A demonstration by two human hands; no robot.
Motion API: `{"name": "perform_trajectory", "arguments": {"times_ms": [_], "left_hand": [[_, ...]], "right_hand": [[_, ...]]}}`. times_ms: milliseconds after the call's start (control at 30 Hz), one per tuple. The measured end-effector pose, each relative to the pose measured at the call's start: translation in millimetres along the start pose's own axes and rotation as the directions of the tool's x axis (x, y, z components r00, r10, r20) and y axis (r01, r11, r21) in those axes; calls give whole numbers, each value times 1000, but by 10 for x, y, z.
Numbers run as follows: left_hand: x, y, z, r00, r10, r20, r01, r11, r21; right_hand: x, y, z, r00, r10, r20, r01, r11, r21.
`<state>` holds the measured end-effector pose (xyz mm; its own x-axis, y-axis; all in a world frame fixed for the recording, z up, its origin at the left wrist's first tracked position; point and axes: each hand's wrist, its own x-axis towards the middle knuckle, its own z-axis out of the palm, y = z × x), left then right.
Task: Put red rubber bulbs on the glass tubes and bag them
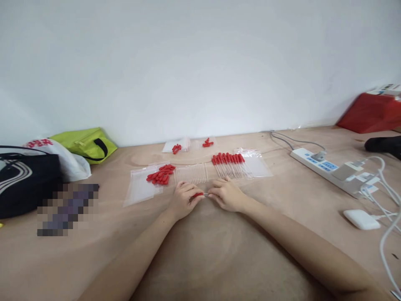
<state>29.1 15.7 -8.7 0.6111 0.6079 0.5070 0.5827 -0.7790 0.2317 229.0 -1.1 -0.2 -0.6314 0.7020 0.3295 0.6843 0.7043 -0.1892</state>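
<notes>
My left hand is closed on a red rubber dropper bulb. In the pinched fingers of my right hand is a thin clear dropper tube, its end meeting the bulb; most of it is hidden by the fingers. Just beyond my hands lies a row of bare clear tubes. Loose red bulbs are heaped on clear zip bags to the left. On the right, several droppers with red bulbs fitted lie side by side, partly over another clear bag.
Two small groups of red bulbs lie near the wall. A white power strip with plugs and cables, and a white charger, sit at right. Bags, including a lime green one, and a blurred-out object are at left.
</notes>
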Motion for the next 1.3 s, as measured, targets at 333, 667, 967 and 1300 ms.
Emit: {"name": "perform_trajectory", "arguments": {"times_ms": [333,667,967,1300], "left_hand": [[-16,-100,2,932,-274,-239,275,961,-27],[-26,-80,15,950,-303,-72,303,953,-22],[0,-188,-98,934,-330,-135,354,904,240],[-2,-490,-484,745,-590,-310,642,509,573]], "right_hand": [[400,183,33,766,636,-91,-638,770,10],[700,323,228,665,740,-98,-746,658,-97],[747,235,224,678,729,-96,-735,672,-95],[810,156,256,698,716,-28,-710,686,-161]]}}
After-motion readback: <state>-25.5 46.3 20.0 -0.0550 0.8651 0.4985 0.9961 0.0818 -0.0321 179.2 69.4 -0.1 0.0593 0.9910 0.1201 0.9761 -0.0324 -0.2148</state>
